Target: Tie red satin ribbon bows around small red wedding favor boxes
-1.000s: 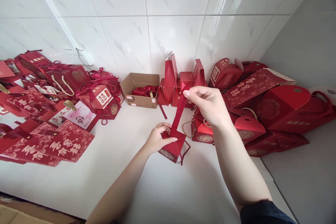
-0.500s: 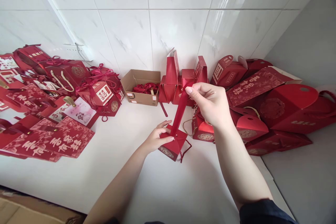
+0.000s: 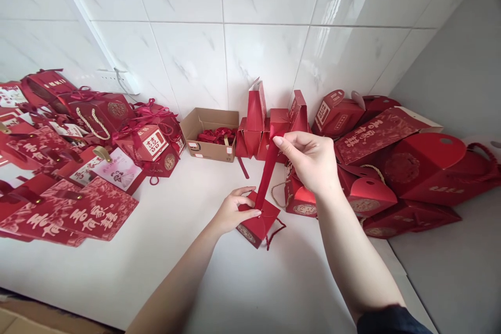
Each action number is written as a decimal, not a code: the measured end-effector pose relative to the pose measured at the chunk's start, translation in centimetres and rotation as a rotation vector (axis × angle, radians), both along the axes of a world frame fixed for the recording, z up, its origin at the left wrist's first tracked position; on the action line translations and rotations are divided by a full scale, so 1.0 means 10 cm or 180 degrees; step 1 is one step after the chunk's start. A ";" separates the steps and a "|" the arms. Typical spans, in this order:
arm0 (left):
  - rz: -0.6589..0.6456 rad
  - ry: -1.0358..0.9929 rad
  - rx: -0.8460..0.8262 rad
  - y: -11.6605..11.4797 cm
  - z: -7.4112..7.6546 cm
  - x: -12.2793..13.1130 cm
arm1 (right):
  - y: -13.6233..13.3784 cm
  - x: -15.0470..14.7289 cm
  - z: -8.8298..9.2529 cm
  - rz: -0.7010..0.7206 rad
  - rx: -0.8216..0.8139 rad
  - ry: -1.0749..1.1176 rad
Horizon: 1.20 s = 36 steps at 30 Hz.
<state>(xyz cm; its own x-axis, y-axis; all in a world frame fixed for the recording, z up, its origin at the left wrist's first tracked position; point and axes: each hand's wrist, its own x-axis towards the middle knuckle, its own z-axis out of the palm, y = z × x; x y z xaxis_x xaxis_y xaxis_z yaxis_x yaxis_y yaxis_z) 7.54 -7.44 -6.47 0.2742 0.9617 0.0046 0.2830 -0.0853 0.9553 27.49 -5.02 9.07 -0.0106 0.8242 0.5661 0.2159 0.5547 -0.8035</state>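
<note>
A small red gift box (image 3: pixel 266 219) with a gold round emblem on its side sits on the white table in front of me. A dark red ribbon (image 3: pixel 266 175) runs up from its top. My right hand (image 3: pixel 313 162) pinches the ribbon's upper end between thumb and fingers and keeps it stretched at a slant. At the box top my left hand (image 3: pixel 235 211) closes thumb and fingers about the ribbon's lower end, resting against the lid. A twisted red cord (image 3: pixel 276 234) hangs off the box's right side.
Behind stands an open cardboard box (image 3: pixel 211 151) holding red ribbons. Several upright red cartons (image 3: pixel 256 109) stand beside it against the tiled wall. Red gift boxes (image 3: pixel 415 167) crowd the right; red gift bags (image 3: pixel 97 209) and ribboned boxes (image 3: pixel 146 143) fill the left.
The view has tilted slightly, so the scene sits a little lower. Both hands keep their hold, and the ribbon stays stretched between them.
</note>
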 end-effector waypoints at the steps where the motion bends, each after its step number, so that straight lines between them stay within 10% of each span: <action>1: -0.0014 0.0022 -0.0035 0.00 0.00 0.00 | 0.00 0.00 -0.01 0.0001 -0.0005 0.0018; 29: -0.0620 0.0096 -0.0263 0.00 0.10 -0.04 | -0.07 -0.01 -0.09 -0.0567 0.0365 -0.0360; 36: -0.1089 0.0086 -0.0416 0.00 0.22 -0.11 | 0.20 0.02 -0.41 0.0371 -0.0574 -0.0954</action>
<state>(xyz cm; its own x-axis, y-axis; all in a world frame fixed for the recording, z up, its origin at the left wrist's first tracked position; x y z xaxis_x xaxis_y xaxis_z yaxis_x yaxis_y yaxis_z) 6.41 -7.44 -4.25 0.5784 0.8063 -0.1238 0.2845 -0.0571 0.9570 27.71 -3.00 5.02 -0.2537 0.8940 0.3693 0.4001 0.4446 -0.8014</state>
